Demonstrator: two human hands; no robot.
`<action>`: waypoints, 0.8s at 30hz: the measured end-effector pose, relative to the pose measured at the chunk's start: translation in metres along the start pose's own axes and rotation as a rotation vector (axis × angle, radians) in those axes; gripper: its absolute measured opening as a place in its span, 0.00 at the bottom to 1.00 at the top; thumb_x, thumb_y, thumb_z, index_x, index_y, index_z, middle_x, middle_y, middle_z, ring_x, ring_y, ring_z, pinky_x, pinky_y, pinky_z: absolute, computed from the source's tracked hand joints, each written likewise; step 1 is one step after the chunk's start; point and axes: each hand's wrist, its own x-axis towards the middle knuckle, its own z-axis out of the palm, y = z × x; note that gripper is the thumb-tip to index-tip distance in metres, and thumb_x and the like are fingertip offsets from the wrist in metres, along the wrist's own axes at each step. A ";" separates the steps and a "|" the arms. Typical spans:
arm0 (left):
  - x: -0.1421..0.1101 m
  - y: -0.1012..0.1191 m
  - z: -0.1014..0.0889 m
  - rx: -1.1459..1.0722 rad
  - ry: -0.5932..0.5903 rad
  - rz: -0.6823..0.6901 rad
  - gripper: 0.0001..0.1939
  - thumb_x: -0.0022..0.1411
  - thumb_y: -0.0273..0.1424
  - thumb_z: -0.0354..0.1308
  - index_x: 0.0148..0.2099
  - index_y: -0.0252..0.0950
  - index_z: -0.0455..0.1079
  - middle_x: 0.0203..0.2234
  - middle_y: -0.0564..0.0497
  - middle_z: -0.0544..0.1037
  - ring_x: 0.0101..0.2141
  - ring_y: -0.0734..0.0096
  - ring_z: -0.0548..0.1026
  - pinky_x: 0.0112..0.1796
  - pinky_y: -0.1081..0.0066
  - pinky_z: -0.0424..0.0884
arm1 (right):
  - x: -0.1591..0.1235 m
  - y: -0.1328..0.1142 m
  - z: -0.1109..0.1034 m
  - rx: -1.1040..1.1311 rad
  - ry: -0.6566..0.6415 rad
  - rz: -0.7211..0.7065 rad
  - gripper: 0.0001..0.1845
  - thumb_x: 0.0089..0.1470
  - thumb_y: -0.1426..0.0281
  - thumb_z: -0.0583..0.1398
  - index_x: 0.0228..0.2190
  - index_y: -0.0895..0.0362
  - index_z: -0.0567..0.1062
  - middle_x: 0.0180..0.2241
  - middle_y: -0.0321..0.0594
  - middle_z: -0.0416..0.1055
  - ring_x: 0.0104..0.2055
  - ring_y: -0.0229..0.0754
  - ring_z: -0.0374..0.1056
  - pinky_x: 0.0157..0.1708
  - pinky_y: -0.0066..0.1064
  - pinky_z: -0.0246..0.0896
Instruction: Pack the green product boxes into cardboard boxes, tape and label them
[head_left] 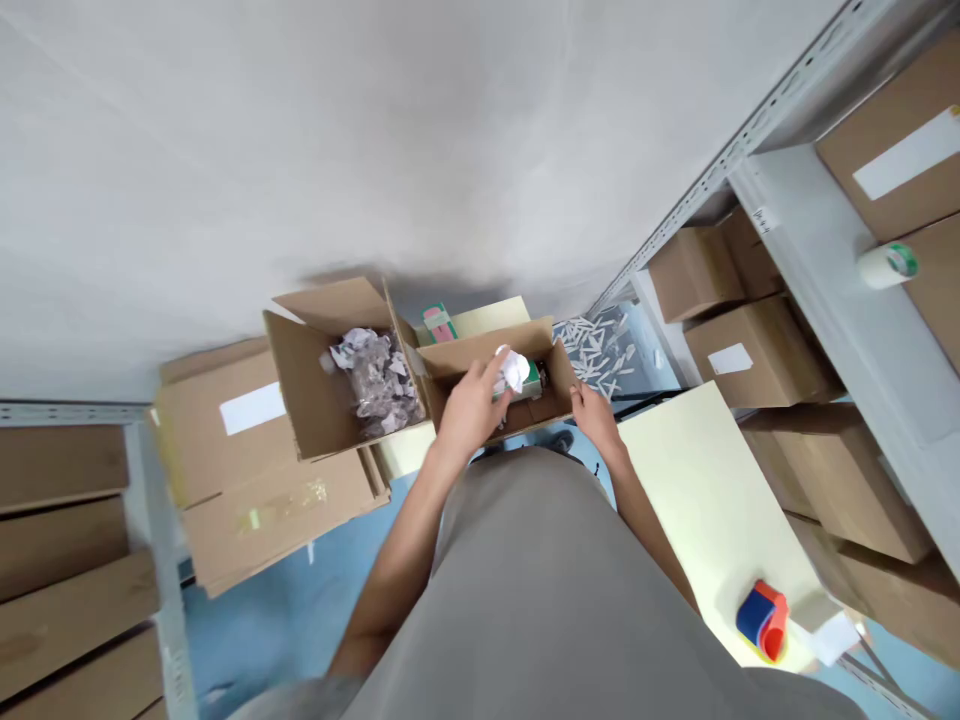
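An open cardboard box stands in front of my body. My left hand is over its opening, fingers closed around a crumpled white paper. Partly hidden below the paper lies a small green and white box. My right hand grips the right end of the cardboard box by its edge, thumb on the rim. Just left of it, a second open carton holds crumpled paper and clear plastic wrap.
A pink and green packet lies behind the boxes. Flattened cardboard is stacked at left. On the pale table at right sits a red and blue tape dispenser. Shelves with cartons flank both sides; white scraps lie beyond the box.
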 end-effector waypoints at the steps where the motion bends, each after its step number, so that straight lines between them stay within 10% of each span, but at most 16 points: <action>1: 0.001 -0.001 0.015 0.025 -0.006 -0.011 0.29 0.73 0.30 0.61 0.73 0.36 0.70 0.66 0.32 0.76 0.61 0.45 0.80 0.61 0.48 0.78 | -0.001 -0.001 -0.001 -0.007 -0.008 0.010 0.25 0.79 0.67 0.48 0.65 0.60 0.76 0.56 0.55 0.84 0.55 0.56 0.80 0.55 0.38 0.68; 10: -0.070 -0.037 0.046 0.082 0.218 -0.147 0.31 0.75 0.32 0.60 0.76 0.32 0.66 0.82 0.26 0.44 0.81 0.29 0.41 0.74 0.30 0.54 | -0.043 0.016 0.011 0.134 0.052 0.230 0.25 0.80 0.66 0.46 0.62 0.63 0.76 0.54 0.60 0.84 0.55 0.56 0.82 0.56 0.38 0.71; 16: -0.051 -0.049 0.077 -0.013 -0.224 -0.232 0.27 0.76 0.33 0.55 0.71 0.29 0.73 0.74 0.26 0.68 0.70 0.37 0.73 0.68 0.43 0.72 | -0.117 0.067 0.033 0.597 0.192 0.552 0.25 0.79 0.63 0.47 0.65 0.60 0.72 0.60 0.59 0.79 0.40 0.50 0.86 0.35 0.34 0.79; 24: 0.022 0.054 0.158 0.053 -0.520 0.254 0.29 0.74 0.31 0.53 0.73 0.31 0.73 0.68 0.36 0.78 0.66 0.47 0.78 0.68 0.53 0.73 | -0.235 0.151 0.069 0.987 0.658 0.870 0.31 0.75 0.50 0.51 0.65 0.57 0.72 0.57 0.56 0.81 0.41 0.53 0.87 0.35 0.39 0.84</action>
